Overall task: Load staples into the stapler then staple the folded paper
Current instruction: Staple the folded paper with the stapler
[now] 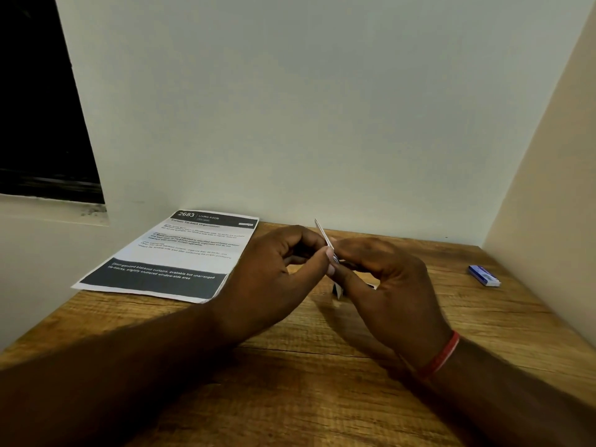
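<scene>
Both hands meet above the middle of the table (322, 398) - the left hand (277, 272) pinches the folded paper (324, 237), held edge-up, and the right hand (387, 285) curls round its lower part (any stapler is hidden there). The staple box (483, 275) lies set aside, far right, so loading looks done; the stapling itself I cannot confirm

1. Paper (323, 234): only a thin edge shows; the pinching left hand (277, 279) covers the rest.
2. Right hand (387, 285): curled fingers hide whatever it grips.
3. Sheet (180, 253): small print blurred.
4. Box (484, 276): label too small to read.
5. Forearms: cut off at the bottom edge.
</scene>
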The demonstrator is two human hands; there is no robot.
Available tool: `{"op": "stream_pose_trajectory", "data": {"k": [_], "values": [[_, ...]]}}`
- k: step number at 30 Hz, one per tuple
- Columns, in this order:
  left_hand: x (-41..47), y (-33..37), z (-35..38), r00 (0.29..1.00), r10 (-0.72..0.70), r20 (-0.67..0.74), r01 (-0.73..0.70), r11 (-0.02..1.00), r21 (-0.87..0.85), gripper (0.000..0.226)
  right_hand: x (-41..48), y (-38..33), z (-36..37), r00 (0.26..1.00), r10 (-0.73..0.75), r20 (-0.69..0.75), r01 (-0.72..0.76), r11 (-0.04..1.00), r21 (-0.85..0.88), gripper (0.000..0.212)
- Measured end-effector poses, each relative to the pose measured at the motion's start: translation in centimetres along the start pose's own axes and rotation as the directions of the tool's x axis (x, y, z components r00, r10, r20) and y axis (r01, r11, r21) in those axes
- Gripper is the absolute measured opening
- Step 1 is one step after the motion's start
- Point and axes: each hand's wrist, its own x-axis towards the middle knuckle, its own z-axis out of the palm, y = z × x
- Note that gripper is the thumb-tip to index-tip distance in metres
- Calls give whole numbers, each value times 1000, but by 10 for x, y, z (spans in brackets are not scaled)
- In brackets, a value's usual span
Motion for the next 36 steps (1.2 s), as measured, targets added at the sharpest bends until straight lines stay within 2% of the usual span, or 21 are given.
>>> {"op": "stream_pose_trajectory", "data": {"k": [8,17,20,24,27,32,36], "values": [[1,-1,-1,999,45,-21,-42,993,114,22,0,-6,-1,998,55,18,-56,998,23,19],[3,-1,-2,997,75,11,-76,981,179,12,0,-12,1,995,103,-9,-103,994,22,14],[1,-1,0,998,62,-2,-61,990,130,12,1,-15,3,994,105,3,-105,994,22,12],[-2,3,6,996,-66,-56,65,997,-34,15,0,-15,4,994,111,-13,-111,994,21,11],[-2,4,8,993,-111,-43,109,993,-55,14,-1,-14,2,993,111,-36,-110,994,29,9],[-2,0,4,999,-44,10,44,999,20,12,1,-14,0,967,249,-47,-234,948,217,10],[-1,2,4,1000,14,-5,-13,998,63,9,2,-11,-1,965,256,-47,-239,943,232,10]]}}
